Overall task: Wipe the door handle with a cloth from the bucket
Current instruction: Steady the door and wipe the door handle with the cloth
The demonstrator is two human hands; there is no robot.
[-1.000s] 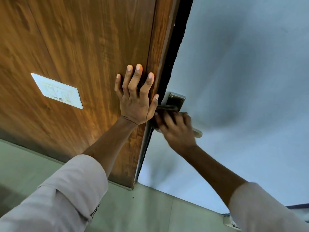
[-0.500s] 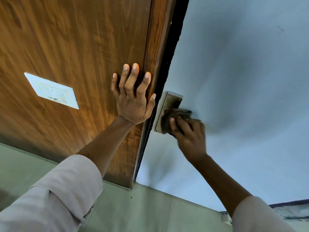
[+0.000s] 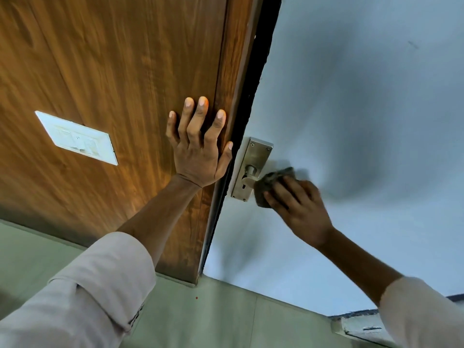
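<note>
A metal door handle (image 3: pixel 247 180) on a steel backplate (image 3: pixel 253 167) sits on the pale blue-grey door (image 3: pixel 351 109). My right hand (image 3: pixel 298 204) presses a dark grey cloth (image 3: pixel 270 183) around the lever, so only the lever's root near the spindle shows. My left hand (image 3: pixel 199 144) lies flat with fingers spread on the brown wooden panel (image 3: pixel 113 71) beside the door's edge, holding nothing. No bucket is in view.
A white switch plate (image 3: pixel 76 138) is set in the wooden panel to the left. A dark gap (image 3: pixel 253 84) runs between the panel and the door. Pale green floor tiles (image 3: pixel 226 317) lie below.
My right hand has slid the cloth rightward along the lever, away from the backplate, which now shows with its spindle. My left hand has stayed flat on the wood.
</note>
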